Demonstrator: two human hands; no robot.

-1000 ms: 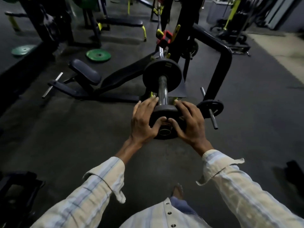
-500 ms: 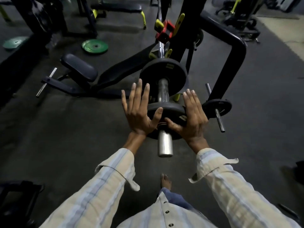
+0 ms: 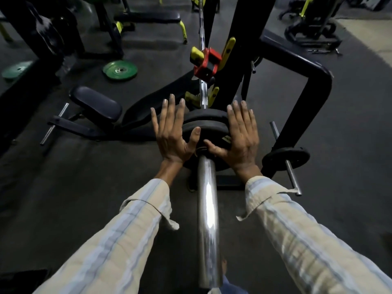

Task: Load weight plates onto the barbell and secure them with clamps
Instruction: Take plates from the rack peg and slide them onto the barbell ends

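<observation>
The chrome barbell sleeve runs from the bottom centre away from me to the rack. Two black weight plates sit on it, the near plate tight against the far plate. My left hand and my right hand press flat on the near plate's face, one on each side of the sleeve, fingers straight and thumbs near the hub. A red and yellow bar holder carries the bar beyond the plates. I see no clamp on the sleeve.
A black rack frame stands to the right, with a small black plate on a storage peg. A padded bench lies to the left. Two green plates lie on the dark floor behind it.
The near plate slid along the sleeve from its tip until it met the far plate. Both hands went from holding its rim to pressing flat on its face.
</observation>
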